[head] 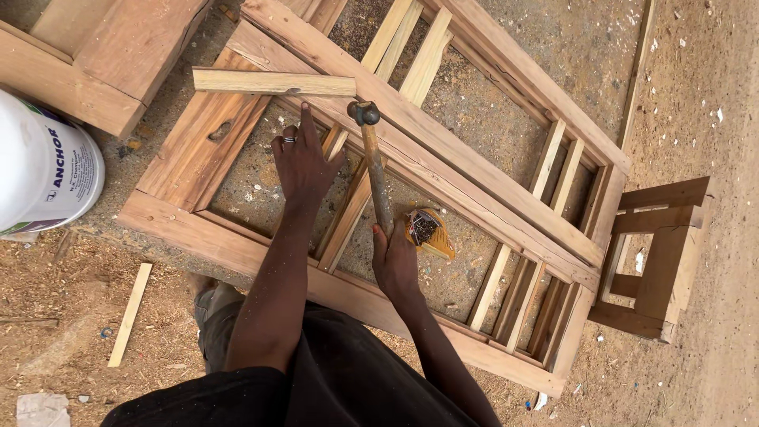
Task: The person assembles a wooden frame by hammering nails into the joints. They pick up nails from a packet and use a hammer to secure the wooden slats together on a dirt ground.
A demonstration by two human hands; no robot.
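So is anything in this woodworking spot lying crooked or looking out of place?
Yes: a short loose batten lies crosswise over the door frame, askew to its rails. Above the right hand's hammer, the left hand steadies a slanted slat.

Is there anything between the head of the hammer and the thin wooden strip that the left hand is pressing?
Nothing visible. The hammer, held in the right hand, has its head just above the strip. The left hand lies flat to the left of it, clear of the head.
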